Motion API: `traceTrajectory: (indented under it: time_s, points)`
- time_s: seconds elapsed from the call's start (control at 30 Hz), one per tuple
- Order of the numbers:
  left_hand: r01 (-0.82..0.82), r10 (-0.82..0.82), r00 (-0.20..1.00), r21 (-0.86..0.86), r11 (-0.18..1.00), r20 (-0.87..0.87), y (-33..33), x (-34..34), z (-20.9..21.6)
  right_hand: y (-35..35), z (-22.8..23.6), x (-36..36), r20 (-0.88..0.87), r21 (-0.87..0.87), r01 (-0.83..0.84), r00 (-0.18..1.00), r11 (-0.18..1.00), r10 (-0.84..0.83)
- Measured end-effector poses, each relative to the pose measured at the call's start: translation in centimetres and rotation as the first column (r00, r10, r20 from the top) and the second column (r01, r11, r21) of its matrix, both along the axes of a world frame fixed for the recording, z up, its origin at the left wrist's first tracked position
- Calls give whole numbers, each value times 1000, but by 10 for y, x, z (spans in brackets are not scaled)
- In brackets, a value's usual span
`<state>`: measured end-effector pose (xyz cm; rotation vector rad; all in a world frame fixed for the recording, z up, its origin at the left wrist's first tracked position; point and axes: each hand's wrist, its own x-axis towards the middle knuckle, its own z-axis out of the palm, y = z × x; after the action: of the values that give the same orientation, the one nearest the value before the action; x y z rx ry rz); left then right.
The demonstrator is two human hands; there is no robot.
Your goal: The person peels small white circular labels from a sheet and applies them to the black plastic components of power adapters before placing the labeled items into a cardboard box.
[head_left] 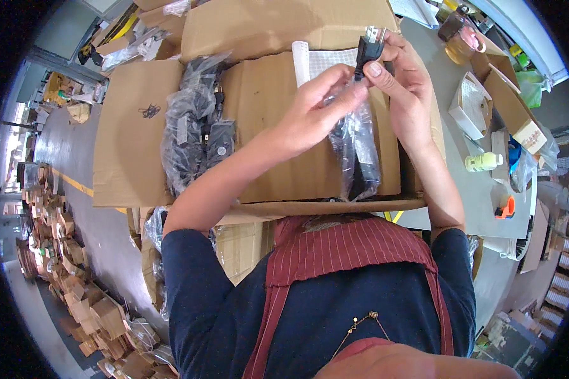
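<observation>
Glossy black plug (pixel 368 45), blocky, with flat silver prongs sticking up from its top. Pinched at the head by the right hand (pixel 406 88), thumb and forefinger closed on its sides. Below the plug, a crinkly clear bag (pixel 357 148) wrapped round a black cord bundle, hanging down over the box. Left hand (pixel 313 110) clenched on the bag's upper part just under the plug, fingers meeting the right thumb. Held up above a brown cardboard box (pixel 278 126), matte flaps folded flat, edges curved by the lens.

To the left on the box, a heap of similar bagged black cords (pixel 196 126), shiny and wrinkled. A white strip of perforated paper (pixel 301 62) and a gridded sheet behind the hands, partly hidden by them. Right of the box, a grey table (pixel 468 189) with a small yellowish bottle (pixel 483 162), an orange tape cutter (pixel 506 207), open white and brown cartons, and a glass jug (pixel 463 39) of amber liquid near the far edge. At the left below, a grey floor strewn with cardboard scraps (pixel 76 297).

Near the lower edge, a dark blue shirt and red pinstriped apron (pixel 348 243).
</observation>
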<state>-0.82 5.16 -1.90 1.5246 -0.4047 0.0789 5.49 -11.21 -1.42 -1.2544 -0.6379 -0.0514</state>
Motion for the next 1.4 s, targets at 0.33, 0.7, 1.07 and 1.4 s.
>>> traceTrajectory:
  time_s: [0.33, 0.7, 1.07, 1.4]
  points:
    - [-82, 81, 996, -18, 996, -19, 4, 0, 4, -6, -3, 9, 167, -108, 172, 974, 979, -152]
    - [-1, -55, 964, -209, 978, -259, 15, 4, 10, -12, 8, -1, 243, -106, 196, 956, 975, -166]
    - [-655, 126, 710, 584, 480, 693, 17, -9, 27, -26, 16, -1, 259, 120, 206, 938, 971, -231]
    - [-694, 59, 713, 691, 204, 698, 19, -4, 9, -11, 3, 4, 134, -248, 131, 986, 960, -100]
